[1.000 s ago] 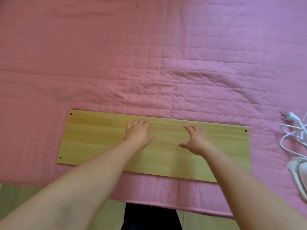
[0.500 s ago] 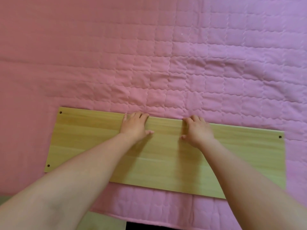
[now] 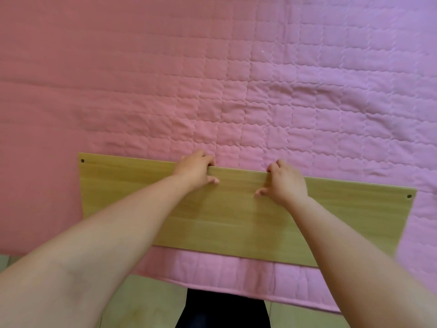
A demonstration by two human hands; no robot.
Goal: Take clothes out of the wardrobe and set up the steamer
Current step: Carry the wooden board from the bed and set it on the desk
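A long light-wood board [image 3: 236, 221] with small holes at its corners lies flat on the pink quilted bedspread [image 3: 212, 79], near the bed's front edge. My left hand [image 3: 195, 170] has its fingers curled over the board's far edge, thumb on the top face. My right hand [image 3: 286, 181] grips the same far edge a little to the right, thumb also on top. No steamer and no clothes are in view.
The bedspread's front hem [image 3: 236, 287] hangs over the bed edge. Below it is greenish floor [image 3: 146, 304] and my dark trouser leg [image 3: 222, 308].
My hands slid from the board's top face to its far edge and curled over it. The view shifted left, so the white steamer and its cord at the right dropped out of sight.
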